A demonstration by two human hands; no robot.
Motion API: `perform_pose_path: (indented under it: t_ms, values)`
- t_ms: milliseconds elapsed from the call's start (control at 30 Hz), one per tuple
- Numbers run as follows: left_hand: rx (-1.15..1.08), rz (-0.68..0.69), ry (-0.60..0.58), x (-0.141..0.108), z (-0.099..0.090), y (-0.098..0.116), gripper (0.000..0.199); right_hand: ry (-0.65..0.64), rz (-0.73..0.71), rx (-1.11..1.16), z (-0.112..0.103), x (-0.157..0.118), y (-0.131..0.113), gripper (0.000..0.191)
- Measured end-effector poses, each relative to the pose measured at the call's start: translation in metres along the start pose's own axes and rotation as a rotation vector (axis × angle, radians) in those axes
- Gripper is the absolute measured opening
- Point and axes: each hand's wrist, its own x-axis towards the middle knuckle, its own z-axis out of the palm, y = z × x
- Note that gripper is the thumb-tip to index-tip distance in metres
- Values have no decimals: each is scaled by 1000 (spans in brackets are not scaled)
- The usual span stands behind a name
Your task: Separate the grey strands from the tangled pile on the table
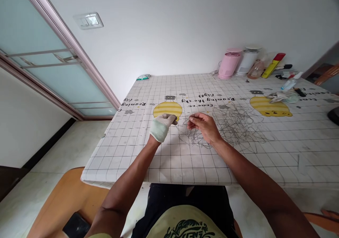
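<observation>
A loose tangle of thin grey wire [235, 125] spreads over the checked tablecloth, mostly to the right of my hands and partly beneath the right one. My left hand [162, 125], in a white and pale green glove, is closed in a pinch above the yellow striped print. Faint strands of wire run down from its fingertips. Bare and a short way to the right, my right hand [203, 125] has thumb and forefinger pressed together over the tangle's left part. Whatever lies between those fingertips is too fine to make out.
At the table's back right stand a pink cylindrical device [230, 64], a white one [247, 61], a glass bottle [256, 70] and a yellow can with a red cap [273, 65]. A crumpled glove [283, 96] lies before them. A small green packet [143, 77] lies at the back left.
</observation>
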Motion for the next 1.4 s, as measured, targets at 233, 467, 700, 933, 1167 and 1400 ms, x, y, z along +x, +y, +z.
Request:
perform_pose_path:
  t_ms: [233, 467, 700, 933, 1167, 1400]
  values:
    - [95, -8, -64, 3, -6, 3, 25, 133, -18, -79, 5, -2, 7, 25]
    - [99, -7, -166, 10, -19, 8, 20, 101, -32, -308, 9, -13, 1, 25]
    - [166, 4, -215, 18, -22, 3, 21, 134, 3, -513, 4, -11, 10, 22]
    - [165, 1, -308, 31, -32, 2, 16, -105, -584, -869, -11, -6, 6, 20]
    - [277, 38, -579, 47, -50, 10, 10, -497, -721, -1140, -27, -4, -3, 36]
    - [264, 48, -551, 58, -54, 1, 11, -313, -285, -730, -36, 2, -13, 30]
